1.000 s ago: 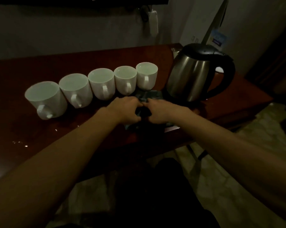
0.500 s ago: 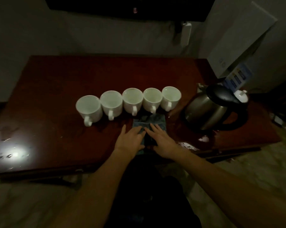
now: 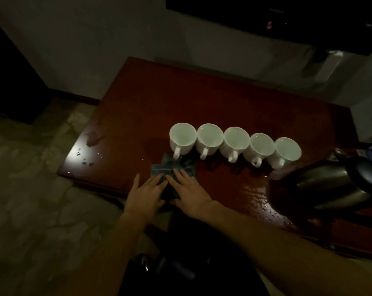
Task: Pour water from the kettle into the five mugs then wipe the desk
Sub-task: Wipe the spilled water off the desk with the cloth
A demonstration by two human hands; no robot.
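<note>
A dim room was seen from above, with a pale wall (image 3: 116, 39) behind and a mottled stone floor (image 3: 31, 189) to the left of a dark red wooden desk (image 3: 202, 99). Five white mugs (image 3: 234, 142) were lined up in a row across the desk, each touching or nearly touching its neighbour, with their handles turned toward the person. A steel kettle (image 3: 334, 186) with a black lid (partly cut off by the right edge of the view) was set on the desk just to the right of the last mug. A wet, glistening patch (image 3: 257, 197) was spread on the desk between the hands and the kettle, and scattered droplets (image 3: 84, 161) were caught by the light at the desk's near left corner.

A small blue-grey cloth (image 3: 174, 169) was laid on the desk just in front of the leftmost mug, its far edge close beside that mug's handle. The left hand (image 3: 146, 193) was pressed flat on the near part of the cloth, fingers stretched out and spread, nothing gripped. The right hand (image 3: 189, 193) was laid flat beside it in the same way, fingers extended over the cloth, the two hands almost touching at the forefingers. Both bare forearms were reached in from the lower edge of the view.
</note>
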